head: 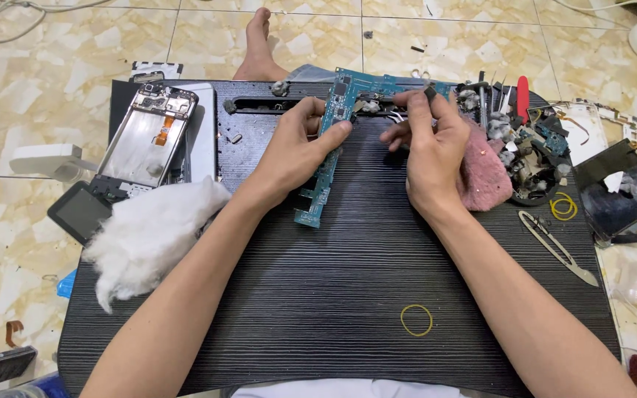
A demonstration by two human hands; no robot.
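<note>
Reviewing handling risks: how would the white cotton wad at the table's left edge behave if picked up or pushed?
The cotton wad looks fluffy and loose, so probably very light and floppy. Its wispy edges suggest it may tear or shed fibres rather than slide whole. It overhangs the table edge, so a push might drop it.

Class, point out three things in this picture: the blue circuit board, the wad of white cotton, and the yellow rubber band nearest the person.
Blue circuit board (321, 193), head view, lower strip.
White cotton (149, 232), head view, middle.
Yellow rubber band (416, 333), head view, bottom of its loop.
</note>
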